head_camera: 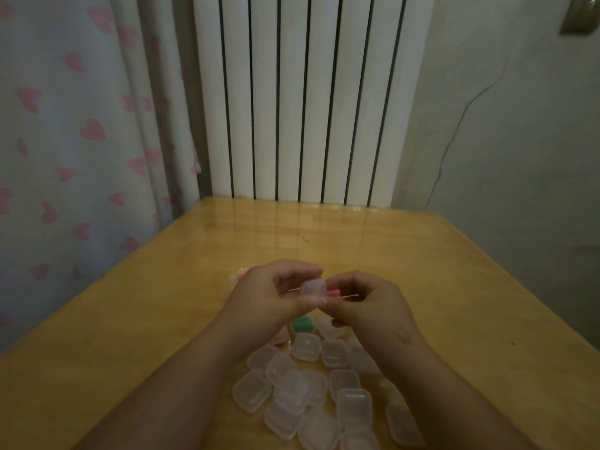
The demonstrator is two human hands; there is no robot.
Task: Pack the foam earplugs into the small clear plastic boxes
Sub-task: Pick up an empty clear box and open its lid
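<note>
While pinching a clear plastic box (312, 288) in left fingers (302, 271) and a pink earplug (332, 293) in right fingers (344, 280), working above glossy wooden table (324, 238) littered with clear boxes (305, 394); white radiator (311, 92), heart-print curtain (81, 125) behind.

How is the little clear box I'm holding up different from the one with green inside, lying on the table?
The held box is pinched in the left hand, raised above the table; the green-filled box lies on the table. The held box looks colourless, with a pink piece pinched beside it by the right hand; the green-filled box shows green inside. Both are small, rounded, clear plastic boxes.
</note>
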